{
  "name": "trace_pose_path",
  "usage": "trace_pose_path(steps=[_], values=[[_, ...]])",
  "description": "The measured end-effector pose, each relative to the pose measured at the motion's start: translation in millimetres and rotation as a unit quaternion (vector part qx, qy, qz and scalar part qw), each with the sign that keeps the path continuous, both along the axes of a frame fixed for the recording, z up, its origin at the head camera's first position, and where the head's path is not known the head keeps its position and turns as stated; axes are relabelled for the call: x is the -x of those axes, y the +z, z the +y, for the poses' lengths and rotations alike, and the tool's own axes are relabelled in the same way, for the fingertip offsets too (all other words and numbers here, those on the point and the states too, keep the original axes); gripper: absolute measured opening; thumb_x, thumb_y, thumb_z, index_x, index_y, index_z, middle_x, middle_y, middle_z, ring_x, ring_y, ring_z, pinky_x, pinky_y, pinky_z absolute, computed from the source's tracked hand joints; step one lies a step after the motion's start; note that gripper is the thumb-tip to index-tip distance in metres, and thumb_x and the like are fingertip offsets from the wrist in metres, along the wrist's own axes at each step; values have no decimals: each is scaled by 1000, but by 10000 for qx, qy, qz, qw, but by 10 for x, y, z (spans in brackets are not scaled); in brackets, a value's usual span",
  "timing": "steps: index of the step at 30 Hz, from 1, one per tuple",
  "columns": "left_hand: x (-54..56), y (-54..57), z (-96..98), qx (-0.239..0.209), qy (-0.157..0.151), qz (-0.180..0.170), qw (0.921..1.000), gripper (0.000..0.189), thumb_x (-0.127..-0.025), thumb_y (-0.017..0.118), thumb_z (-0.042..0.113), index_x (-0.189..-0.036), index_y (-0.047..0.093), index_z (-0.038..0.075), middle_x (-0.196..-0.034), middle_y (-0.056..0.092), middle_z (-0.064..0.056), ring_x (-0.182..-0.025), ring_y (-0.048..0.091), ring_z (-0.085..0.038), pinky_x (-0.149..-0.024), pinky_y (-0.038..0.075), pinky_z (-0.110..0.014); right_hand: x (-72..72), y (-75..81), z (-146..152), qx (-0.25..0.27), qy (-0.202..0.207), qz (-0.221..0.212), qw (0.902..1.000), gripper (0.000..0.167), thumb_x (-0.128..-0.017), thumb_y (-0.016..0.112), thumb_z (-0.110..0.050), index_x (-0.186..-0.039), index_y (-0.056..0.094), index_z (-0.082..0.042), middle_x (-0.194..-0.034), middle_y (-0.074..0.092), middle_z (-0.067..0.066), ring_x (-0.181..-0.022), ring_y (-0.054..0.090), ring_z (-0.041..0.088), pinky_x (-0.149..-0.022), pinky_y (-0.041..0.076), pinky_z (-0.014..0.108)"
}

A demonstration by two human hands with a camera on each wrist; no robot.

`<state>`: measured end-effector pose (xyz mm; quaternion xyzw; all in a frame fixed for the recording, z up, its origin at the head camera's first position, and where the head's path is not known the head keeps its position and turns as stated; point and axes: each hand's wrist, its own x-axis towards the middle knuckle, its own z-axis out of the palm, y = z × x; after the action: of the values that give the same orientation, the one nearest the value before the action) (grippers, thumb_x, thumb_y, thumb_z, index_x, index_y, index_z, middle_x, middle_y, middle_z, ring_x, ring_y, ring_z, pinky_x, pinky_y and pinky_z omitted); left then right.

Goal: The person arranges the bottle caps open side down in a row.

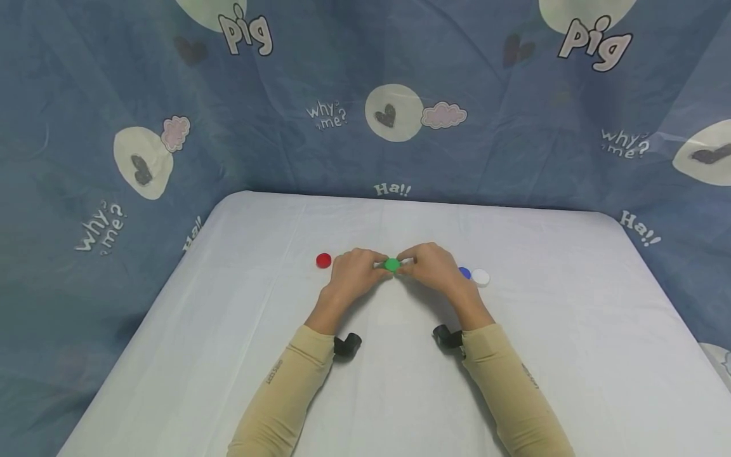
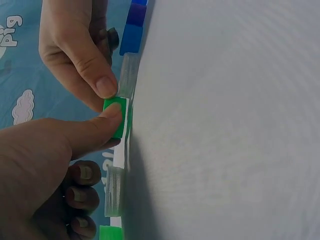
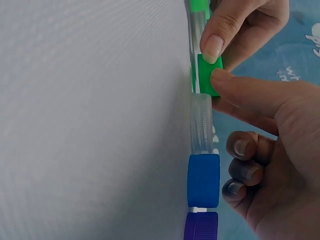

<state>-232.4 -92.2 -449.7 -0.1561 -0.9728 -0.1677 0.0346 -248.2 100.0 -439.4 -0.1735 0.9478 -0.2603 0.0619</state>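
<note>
A small green cap (image 1: 392,264), round from above, sits between my two hands near the middle of the table. My left hand (image 1: 354,271) pinches its left side with thumb and fingertips, the other fingers curled in. From the opposite side my right hand (image 1: 429,265) pinches it too, its thumb tip at the edge. Side on, a clear ribbed cylinder (image 3: 201,122) lines up beside the green cap in the right wrist view, followed by a blue cap (image 3: 204,181) and a purple cap (image 3: 201,226). Another clear ribbed cylinder (image 2: 114,192) shows in the left wrist view.
On the white-covered table (image 1: 365,393), a red disc (image 1: 323,260) lies left of my left hand. Right of my right wrist are a blue disc (image 1: 465,273), partly hidden, and a white disc (image 1: 481,278). A blue printed cloth (image 1: 320,158) hangs behind the table's far edge.
</note>
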Motion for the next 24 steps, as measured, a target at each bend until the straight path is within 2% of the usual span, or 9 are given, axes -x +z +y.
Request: trace_pose_path(steps=[3, 7, 24], values=[[-8, -2, 5, 21, -8, -14, 10000, 35, -86, 75, 45, -116, 75, 29, -111, 76, 2, -79, 67, -16, -57, 48, -31, -5, 1, -2, 16, 31, 4, 10000, 28, -89, 73, -34, -113, 77, -19, -101, 76, 1, -76, 59, 16, -67, 47, 31], [-13, -7, 7, 80, -58, 9, 10000, 34, -86, 75, 45, -116, 75, 29, -110, 76, 3, -76, 66, -14, -56, 47, -30, -14, 0, -5, -41, 45, 9, 10000, 28, -88, 73, -34, -112, 77, -20, -111, 76, 2, -85, 63, 17, -75, 51, 35], [-34, 2, 21, 101, -84, 131, 9998, 31, -86, 75, 44, -113, 76, 30, -100, 78, 3, -67, 58, -11, -51, 41, -27, -33, -6, -5, -99, 58, 122, 9999, 27, -88, 73, -32, -112, 77, -19, -116, 75, 2, -104, 68, 22, -85, 54, 43]])
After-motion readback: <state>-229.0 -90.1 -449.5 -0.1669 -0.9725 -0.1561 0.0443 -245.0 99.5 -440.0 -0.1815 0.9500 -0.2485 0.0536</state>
